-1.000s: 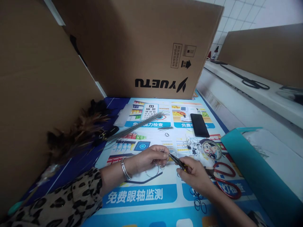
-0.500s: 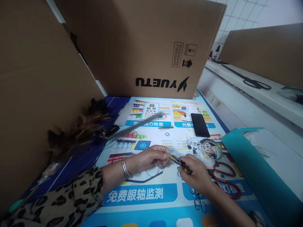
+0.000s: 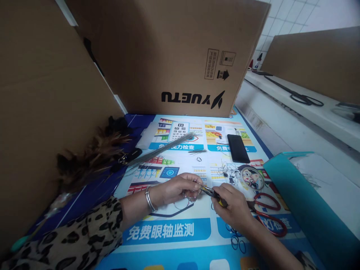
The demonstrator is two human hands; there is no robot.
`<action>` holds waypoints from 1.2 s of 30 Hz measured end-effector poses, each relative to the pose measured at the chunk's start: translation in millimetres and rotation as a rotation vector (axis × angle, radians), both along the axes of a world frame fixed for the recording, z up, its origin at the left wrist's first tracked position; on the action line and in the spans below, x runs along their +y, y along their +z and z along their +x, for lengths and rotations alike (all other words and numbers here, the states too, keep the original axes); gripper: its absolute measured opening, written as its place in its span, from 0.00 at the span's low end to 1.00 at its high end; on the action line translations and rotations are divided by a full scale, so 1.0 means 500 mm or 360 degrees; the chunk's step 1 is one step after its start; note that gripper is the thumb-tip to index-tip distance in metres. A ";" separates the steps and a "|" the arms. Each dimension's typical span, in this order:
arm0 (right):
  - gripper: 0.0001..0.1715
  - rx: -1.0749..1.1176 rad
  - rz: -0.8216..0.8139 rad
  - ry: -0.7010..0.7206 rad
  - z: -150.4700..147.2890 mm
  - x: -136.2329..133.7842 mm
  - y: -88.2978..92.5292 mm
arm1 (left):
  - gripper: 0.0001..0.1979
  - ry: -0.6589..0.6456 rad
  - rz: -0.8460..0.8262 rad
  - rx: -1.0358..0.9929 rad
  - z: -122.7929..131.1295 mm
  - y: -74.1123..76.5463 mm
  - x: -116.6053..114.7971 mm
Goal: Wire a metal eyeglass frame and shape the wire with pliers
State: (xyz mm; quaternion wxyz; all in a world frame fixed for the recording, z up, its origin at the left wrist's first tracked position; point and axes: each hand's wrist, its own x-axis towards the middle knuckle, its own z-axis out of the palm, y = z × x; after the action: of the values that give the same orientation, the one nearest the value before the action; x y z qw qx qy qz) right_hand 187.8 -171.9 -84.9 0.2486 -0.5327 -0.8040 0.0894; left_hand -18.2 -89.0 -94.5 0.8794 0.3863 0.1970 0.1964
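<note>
My left hand (image 3: 188,187) is closed in a pinch around thin wire (image 3: 194,195), whose loops hang below the fingers. In my right hand (image 3: 234,204) is a pair of pliers (image 3: 215,194) with yellow and black handles. Its narrow jaws reach left to my left fingertips and meet the wire there. The exact grip of the jaws on the wire is too small to tell. Beneath my right wrist lie several dark rings (image 3: 239,242). Scissors with red handles (image 3: 268,213) rest just right of my right hand.
A bundle of straight wires (image 3: 165,149) lies behind my hands. A black phone (image 3: 238,148), a round cartoon piece (image 3: 251,177) and a teal box (image 3: 306,202) are on the right. Brown feathers (image 3: 90,157) lie left. A large cardboard box (image 3: 180,60) walls off the back.
The plier jaws have moved slightly at my left fingertips, and the pale wire end that stuck up there no longer shows. Both hands otherwise stay in place.
</note>
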 end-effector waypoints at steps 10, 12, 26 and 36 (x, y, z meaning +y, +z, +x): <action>0.13 -0.0135 0.0068 0.0007 0.007 0.004 -0.010 | 0.04 0.0065 0.0003 0.0169 0.001 0.013 0.003; 0.13 -0.0168 0.0059 0.0002 0.007 0.004 -0.009 | 0.04 0.0072 0.0001 0.0209 0.000 0.013 0.003; 0.14 -0.0207 0.0161 0.0004 0.003 0.001 -0.015 | 0.04 0.0127 0.0013 0.0294 0.002 0.026 -0.004; 0.14 -0.0194 0.0168 0.0037 0.002 0.000 -0.020 | 0.04 0.0113 -0.0006 0.0304 -0.001 0.030 -0.010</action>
State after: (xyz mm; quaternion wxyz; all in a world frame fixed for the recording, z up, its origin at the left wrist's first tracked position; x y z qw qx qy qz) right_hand 189.0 -171.7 -95.0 0.2258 -0.5139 -0.8274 0.0171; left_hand -18.6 -94.0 -79.3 0.8497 0.3945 0.2940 0.1894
